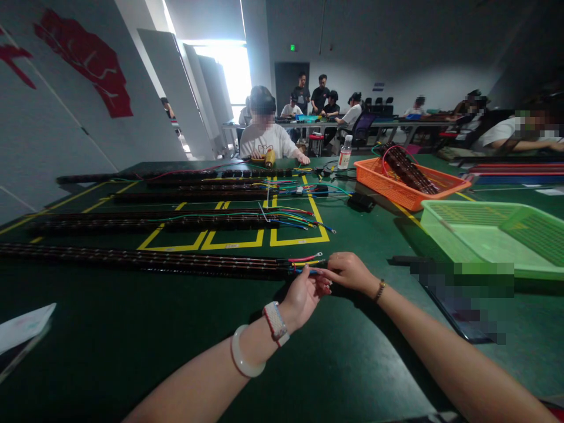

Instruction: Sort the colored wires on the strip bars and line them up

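A long dark cable harness [145,258] lies across the near part of the table. Red, yellow and blue wires come out of its right end, and the red wire [306,257] ends in a bare ring terminal. My left hand [304,296], palm up, has its thumb and fingers closed around the blue wire [313,272] close to the harness end. From the right, my right hand [351,271] meets it, fingers closed at the wire ends with the index finger reaching toward my left fingertips. The tips of the yellow and blue wires are hidden by my fingers.
More harnesses [154,222] lie beyond, over yellow tape outlines [299,241]. To the right are an orange basket [388,183], a green basket [467,235] and a dark flat object [458,311]. A co-worker [268,138] sits opposite, near a bottle [345,154].
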{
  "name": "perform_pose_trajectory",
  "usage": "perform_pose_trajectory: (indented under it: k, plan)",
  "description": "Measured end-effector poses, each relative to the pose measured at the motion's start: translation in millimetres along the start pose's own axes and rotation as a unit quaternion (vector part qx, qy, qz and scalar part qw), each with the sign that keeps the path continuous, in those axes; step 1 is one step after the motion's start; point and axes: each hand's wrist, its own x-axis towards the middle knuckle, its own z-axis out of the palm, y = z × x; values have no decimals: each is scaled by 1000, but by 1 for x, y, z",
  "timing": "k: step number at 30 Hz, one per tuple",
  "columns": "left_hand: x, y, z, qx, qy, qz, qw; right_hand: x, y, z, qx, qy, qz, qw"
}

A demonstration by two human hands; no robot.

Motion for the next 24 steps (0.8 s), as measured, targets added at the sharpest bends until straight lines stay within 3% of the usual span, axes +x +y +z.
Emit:
perform_pose_trajectory:
  k: [11,16,24]
  plan:
    - [1,0,-3,-11,-21,-19,1000,-2,6,3,-22,-7,3,1000]
    - [-2,1,1,115,-72,-50,989,-1,6,2,-34,-10,45,998]
    - [-10,-4,3,231,-141,5,963,3,8,8,-14,24,140,990]
